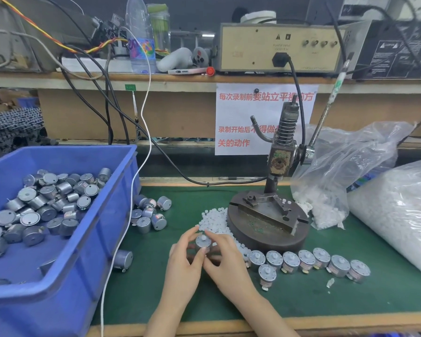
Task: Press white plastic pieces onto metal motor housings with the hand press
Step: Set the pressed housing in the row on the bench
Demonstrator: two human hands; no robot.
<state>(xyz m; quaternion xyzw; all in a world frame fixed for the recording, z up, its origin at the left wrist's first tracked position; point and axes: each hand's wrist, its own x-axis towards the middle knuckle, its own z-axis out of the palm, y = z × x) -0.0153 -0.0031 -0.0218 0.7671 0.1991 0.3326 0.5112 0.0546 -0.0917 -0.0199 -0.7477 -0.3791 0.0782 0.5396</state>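
Waiting stock: blue bin of bare housings, left.
Hands: left hand and right hand both pinch one motor housing, lower centre.
Advice: best to seat its white plastic piece squarely before the hand press, centre right.
Notice: red Chinese print, beginning "每次录制前要站立平视前方".

Lighting: bright, even, diffuse, from overhead. Shadows short and soft on the green table, darkest round the hand press base and beside the blue bin. Faint sheen on the clear plastic bag. Wide-angle distortion: shelf edge bows, bin walls splay outward. Centre sharp; upper corners soft.
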